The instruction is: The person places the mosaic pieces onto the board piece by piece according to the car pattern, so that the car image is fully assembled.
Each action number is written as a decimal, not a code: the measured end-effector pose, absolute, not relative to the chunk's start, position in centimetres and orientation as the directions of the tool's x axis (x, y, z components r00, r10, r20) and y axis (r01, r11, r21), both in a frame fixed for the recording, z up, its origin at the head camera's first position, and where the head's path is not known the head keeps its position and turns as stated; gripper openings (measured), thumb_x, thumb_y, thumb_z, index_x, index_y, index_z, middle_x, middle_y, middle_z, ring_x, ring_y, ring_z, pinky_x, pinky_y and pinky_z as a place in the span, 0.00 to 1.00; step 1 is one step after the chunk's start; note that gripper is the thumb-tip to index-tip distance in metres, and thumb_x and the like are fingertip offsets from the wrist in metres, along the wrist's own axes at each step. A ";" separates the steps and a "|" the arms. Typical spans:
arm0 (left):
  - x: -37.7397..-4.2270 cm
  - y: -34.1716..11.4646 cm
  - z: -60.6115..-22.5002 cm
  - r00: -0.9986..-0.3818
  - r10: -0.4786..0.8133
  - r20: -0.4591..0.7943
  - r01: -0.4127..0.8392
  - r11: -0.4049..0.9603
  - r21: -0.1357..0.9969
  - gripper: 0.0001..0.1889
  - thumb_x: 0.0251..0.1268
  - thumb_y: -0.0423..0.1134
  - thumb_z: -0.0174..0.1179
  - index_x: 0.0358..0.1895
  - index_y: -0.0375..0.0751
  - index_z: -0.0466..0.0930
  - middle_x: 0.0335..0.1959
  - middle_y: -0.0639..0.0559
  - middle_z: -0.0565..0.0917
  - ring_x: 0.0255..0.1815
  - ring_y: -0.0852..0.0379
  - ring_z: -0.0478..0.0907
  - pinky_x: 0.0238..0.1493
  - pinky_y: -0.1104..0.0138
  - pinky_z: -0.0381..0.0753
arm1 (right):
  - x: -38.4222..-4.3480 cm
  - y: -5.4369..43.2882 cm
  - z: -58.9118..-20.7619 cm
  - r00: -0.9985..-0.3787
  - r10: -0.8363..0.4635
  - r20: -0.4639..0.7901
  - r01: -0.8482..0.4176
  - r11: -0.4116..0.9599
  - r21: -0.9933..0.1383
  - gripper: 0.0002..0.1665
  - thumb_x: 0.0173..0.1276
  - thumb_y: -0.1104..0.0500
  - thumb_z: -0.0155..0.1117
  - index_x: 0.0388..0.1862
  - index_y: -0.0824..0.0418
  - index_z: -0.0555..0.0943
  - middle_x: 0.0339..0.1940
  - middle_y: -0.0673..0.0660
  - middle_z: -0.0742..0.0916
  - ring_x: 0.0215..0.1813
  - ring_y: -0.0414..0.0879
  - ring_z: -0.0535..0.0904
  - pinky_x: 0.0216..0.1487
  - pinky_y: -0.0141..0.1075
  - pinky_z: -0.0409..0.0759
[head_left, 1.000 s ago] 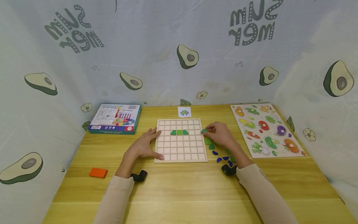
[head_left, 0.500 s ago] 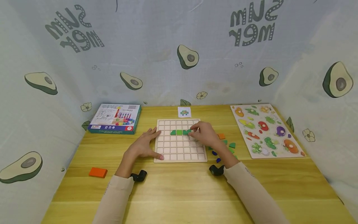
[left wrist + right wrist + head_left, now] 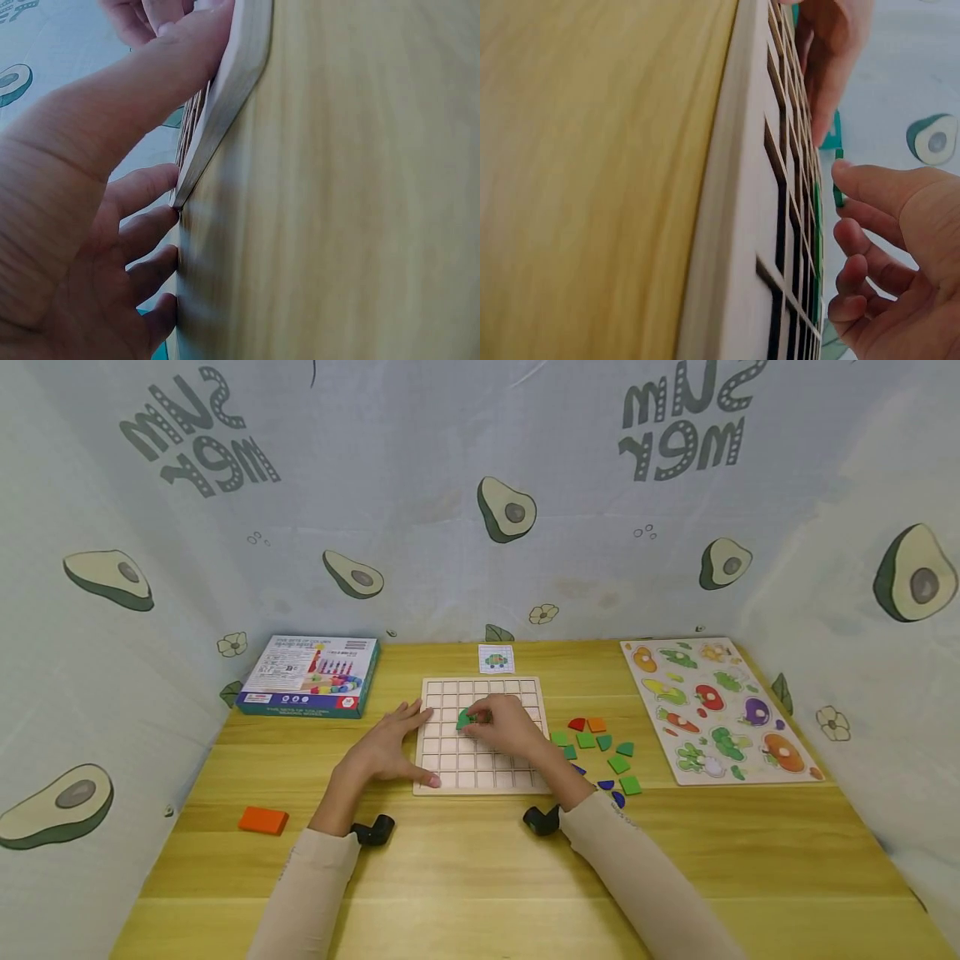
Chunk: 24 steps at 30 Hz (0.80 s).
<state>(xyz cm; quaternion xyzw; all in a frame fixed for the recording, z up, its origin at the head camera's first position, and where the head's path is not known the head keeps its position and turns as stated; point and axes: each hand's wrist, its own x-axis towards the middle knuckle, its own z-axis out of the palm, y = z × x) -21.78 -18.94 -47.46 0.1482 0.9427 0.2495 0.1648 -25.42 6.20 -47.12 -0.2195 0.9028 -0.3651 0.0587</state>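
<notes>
The square wooden grid board [image 3: 442, 768] lies mid-table. My left hand [image 3: 384, 747] rests at its left side, fingers spread along the edge and thumb on the near left corner. In the left wrist view those fingers [image 3: 154, 232] touch the board's edge. My right hand [image 3: 510, 727] reaches over the board and pinches a green quarter-circle tile [image 3: 838, 196] between thumb and forefinger, just above the grid in the right wrist view. Green tiles [image 3: 817, 232] set in the grid show beneath it; in the head view the hand largely hides them.
Right of the board lie loose tiles: several green and blue, a red quarter-circle [image 3: 577, 724] and an orange square [image 3: 596, 725]. A picture card [image 3: 497, 659] lies behind the board. A vegetable puzzle [image 3: 720, 714], a box [image 3: 309, 677] and an orange block [image 3: 263, 821] surround it.
My right hand has carried the green quarter-circle tile leftward from the board's right edge to the left part of the grid, uncovering the loose tiles. My left hand has stayed put.
</notes>
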 end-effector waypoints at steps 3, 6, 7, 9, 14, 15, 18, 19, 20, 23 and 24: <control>-21.8 -19.0 -47.5 -0.901 0.366 -0.232 0.203 0.830 0.519 0.66 0.38 0.70 0.79 0.83 0.55 0.55 0.87 0.54 0.46 0.88 0.43 0.38 0.82 0.37 0.47 | -25.4 5.4 -47.4 -0.892 -0.449 0.053 -0.360 0.634 -0.685 0.14 0.66 0.56 0.76 0.48 0.61 0.90 0.28 0.51 0.83 0.31 0.43 0.74 0.33 0.32 0.73; -21.8 -19.0 -47.6 -0.902 0.363 -0.232 0.201 0.832 0.517 0.66 0.37 0.70 0.79 0.83 0.56 0.54 0.87 0.55 0.46 0.88 0.44 0.38 0.82 0.37 0.47 | -25.3 4.7 -47.6 -0.890 -0.454 0.036 -0.352 0.636 -0.686 0.15 0.67 0.55 0.76 0.49 0.61 0.90 0.28 0.51 0.82 0.31 0.43 0.74 0.32 0.32 0.73; -21.8 -19.0 -47.6 -0.902 0.363 -0.233 0.201 0.832 0.517 0.66 0.37 0.70 0.79 0.84 0.56 0.54 0.87 0.55 0.46 0.88 0.45 0.38 0.82 0.37 0.47 | -25.3 4.6 -47.7 -0.891 -0.454 0.028 -0.347 0.639 -0.687 0.15 0.67 0.55 0.75 0.50 0.61 0.90 0.29 0.51 0.82 0.31 0.43 0.74 0.32 0.32 0.73; -21.8 -19.0 -47.6 -0.903 0.361 -0.234 0.198 0.833 0.517 0.66 0.37 0.71 0.79 0.84 0.57 0.54 0.87 0.56 0.46 0.88 0.45 0.37 0.82 0.37 0.47 | -25.3 4.3 -47.7 -0.891 -0.454 0.013 -0.339 0.646 -0.684 0.16 0.68 0.54 0.75 0.50 0.61 0.89 0.29 0.50 0.82 0.30 0.43 0.73 0.31 0.31 0.73; -21.8 -18.9 -47.6 -0.904 0.359 -0.232 0.195 0.830 0.523 0.66 0.37 0.71 0.79 0.83 0.57 0.55 0.87 0.56 0.46 0.88 0.44 0.37 0.82 0.36 0.47 | -25.2 3.9 -47.6 -0.891 -0.454 0.000 -0.332 0.652 -0.682 0.16 0.69 0.55 0.74 0.51 0.61 0.89 0.28 0.51 0.82 0.29 0.43 0.73 0.29 0.32 0.71; -21.8 -18.9 -47.7 -0.905 0.358 -0.231 0.195 0.829 0.524 0.66 0.37 0.71 0.79 0.83 0.57 0.55 0.87 0.56 0.46 0.88 0.44 0.37 0.82 0.36 0.47 | -25.2 3.8 -47.5 -0.891 -0.454 -0.001 -0.331 0.652 -0.682 0.16 0.69 0.55 0.74 0.51 0.61 0.89 0.28 0.51 0.82 0.29 0.43 0.72 0.30 0.32 0.71; -21.8 -18.9 -47.7 -0.905 0.356 -0.230 0.194 0.830 0.523 0.66 0.36 0.71 0.79 0.83 0.57 0.55 0.87 0.56 0.46 0.88 0.44 0.38 0.81 0.36 0.48 | -25.1 3.8 -47.4 -0.891 -0.453 -0.009 -0.327 0.657 -0.679 0.15 0.68 0.54 0.74 0.50 0.61 0.89 0.28 0.52 0.82 0.30 0.43 0.73 0.30 0.33 0.71; -21.8 -19.0 -47.7 -0.906 0.356 -0.231 0.193 0.831 0.522 0.66 0.36 0.71 0.79 0.83 0.58 0.55 0.87 0.56 0.46 0.88 0.44 0.38 0.81 0.36 0.48 | -25.1 3.8 -47.3 -0.891 -0.453 -0.010 -0.327 0.658 -0.678 0.15 0.68 0.54 0.75 0.50 0.61 0.89 0.28 0.52 0.82 0.30 0.44 0.73 0.30 0.33 0.71; -21.8 -19.0 -47.7 -0.906 0.355 -0.231 0.193 0.831 0.522 0.66 0.36 0.71 0.79 0.83 0.58 0.55 0.87 0.56 0.46 0.88 0.44 0.38 0.81 0.35 0.48 | -25.1 3.8 -47.3 -0.892 -0.452 -0.011 -0.327 0.661 -0.675 0.15 0.68 0.54 0.75 0.49 0.60 0.89 0.28 0.51 0.82 0.30 0.44 0.73 0.30 0.33 0.71; -21.9 -19.0 -47.8 -0.906 0.354 -0.230 0.192 0.830 0.523 0.66 0.36 0.72 0.79 0.83 0.58 0.55 0.87 0.56 0.46 0.88 0.44 0.38 0.81 0.35 0.49 | -25.0 3.8 -47.3 -0.893 -0.451 -0.011 -0.329 0.669 -0.667 0.15 0.67 0.53 0.75 0.48 0.60 0.90 0.29 0.51 0.82 0.31 0.44 0.73 0.31 0.33 0.71; -21.9 -19.0 -47.8 -0.906 0.354 -0.230 0.192 0.830 0.524 0.66 0.36 0.72 0.79 0.83 0.58 0.55 0.87 0.56 0.46 0.88 0.44 0.38 0.81 0.35 0.49 | -25.0 3.8 -47.3 -0.893 -0.450 -0.008 -0.332 0.670 -0.664 0.15 0.67 0.53 0.75 0.48 0.60 0.90 0.28 0.51 0.82 0.31 0.44 0.73 0.31 0.33 0.71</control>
